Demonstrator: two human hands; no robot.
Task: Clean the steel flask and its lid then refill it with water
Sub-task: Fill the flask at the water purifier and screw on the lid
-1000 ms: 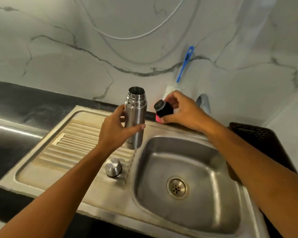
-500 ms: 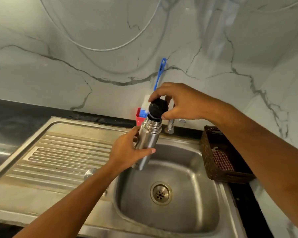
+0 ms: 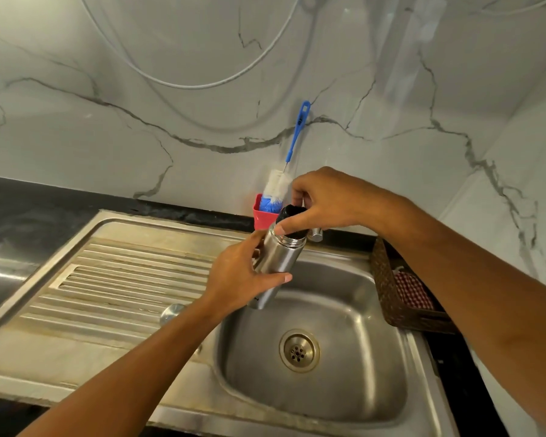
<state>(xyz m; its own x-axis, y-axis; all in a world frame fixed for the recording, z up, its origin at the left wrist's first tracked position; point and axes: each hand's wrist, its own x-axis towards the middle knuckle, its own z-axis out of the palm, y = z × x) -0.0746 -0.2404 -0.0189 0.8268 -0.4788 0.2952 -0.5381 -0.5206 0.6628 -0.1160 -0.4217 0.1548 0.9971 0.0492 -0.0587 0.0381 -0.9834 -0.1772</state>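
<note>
Stopper work, probably: steel flask (image 3: 273, 257) tilted over sink basin (image 3: 344, 310), clamped in left hand (image 3: 237, 279); right hand (image 3: 328, 200) pinched round black stopper (image 3: 289, 212) at flask mouth. Next, likely: steady twist, 2 hands opposed, flask kept still.

Home kitchen: steel sink (image 3: 353, 402) with drainboard, marble-look wall (image 3: 108, 89), bottle brush (image 3: 292, 152) in red cup (image 3: 262, 217).

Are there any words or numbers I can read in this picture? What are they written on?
No text here can be read.
On the steel flask: a tiny dark mark near its bottom end, too small to read.
On the blue brush handle: a dark mark near its top, too blurred to read.
</note>
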